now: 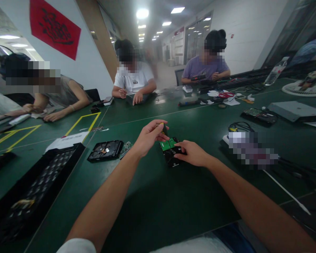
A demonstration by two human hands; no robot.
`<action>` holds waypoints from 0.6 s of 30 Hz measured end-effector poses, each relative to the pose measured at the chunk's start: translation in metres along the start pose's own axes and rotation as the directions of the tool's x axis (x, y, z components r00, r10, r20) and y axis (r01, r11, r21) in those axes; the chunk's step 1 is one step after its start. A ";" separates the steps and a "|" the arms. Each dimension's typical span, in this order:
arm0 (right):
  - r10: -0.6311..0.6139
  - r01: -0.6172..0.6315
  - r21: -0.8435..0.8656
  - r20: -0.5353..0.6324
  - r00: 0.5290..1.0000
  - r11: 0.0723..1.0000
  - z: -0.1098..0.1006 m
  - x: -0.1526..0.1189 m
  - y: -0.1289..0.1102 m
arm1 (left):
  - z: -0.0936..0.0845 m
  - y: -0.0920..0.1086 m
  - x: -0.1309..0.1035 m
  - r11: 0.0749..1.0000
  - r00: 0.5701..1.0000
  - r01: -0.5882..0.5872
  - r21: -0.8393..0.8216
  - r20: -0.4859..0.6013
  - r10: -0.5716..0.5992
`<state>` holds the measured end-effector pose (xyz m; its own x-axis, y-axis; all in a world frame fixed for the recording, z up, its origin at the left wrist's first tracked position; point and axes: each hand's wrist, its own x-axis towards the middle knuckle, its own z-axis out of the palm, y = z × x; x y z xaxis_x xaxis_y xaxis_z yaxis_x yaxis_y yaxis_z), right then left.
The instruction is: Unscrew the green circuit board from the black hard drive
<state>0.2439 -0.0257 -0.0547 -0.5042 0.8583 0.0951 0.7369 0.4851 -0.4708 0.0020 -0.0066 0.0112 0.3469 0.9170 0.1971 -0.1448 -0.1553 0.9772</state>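
My right hand grips the side of a black hard drive, its thumb and fingers on the edges. The drive lies tilted on the table with a green circuit board showing at its far end. Just above that end, the fingers of my left hand are pinched around a small dark piece with a bit of yellow; its kind is hidden by the fingers. To the left lies another hard drive, and beside it a loose circuit board.
A long black tray of small parts stands at the left, with a paper sheet behind it. On the right are a grey metal case, a bare drive, cables and a water bottle. Several people work across the table.
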 end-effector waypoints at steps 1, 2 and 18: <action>0.001 -0.001 0.000 -0.001 1.000 1.000 -0.001 0.000 0.000 | 0.000 0.001 0.000 1.000 1.000 -0.003 0.003 -0.008 0.003; 0.004 -0.004 0.000 0.000 1.000 1.000 -0.001 0.000 -0.001 | 0.000 0.002 0.000 1.000 1.000 -0.004 0.005 -0.014 0.004; 0.038 -0.038 0.011 0.024 0.999 0.999 -0.003 0.000 -0.003 | 0.001 -0.005 0.001 1.000 1.000 -0.001 0.021 -0.013 0.001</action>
<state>0.2433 -0.0265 -0.0509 -0.4864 0.8719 0.0563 0.7507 0.4500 -0.4837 0.0037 -0.0048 0.0065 0.3347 0.9214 0.1974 -0.1254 -0.1641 0.9784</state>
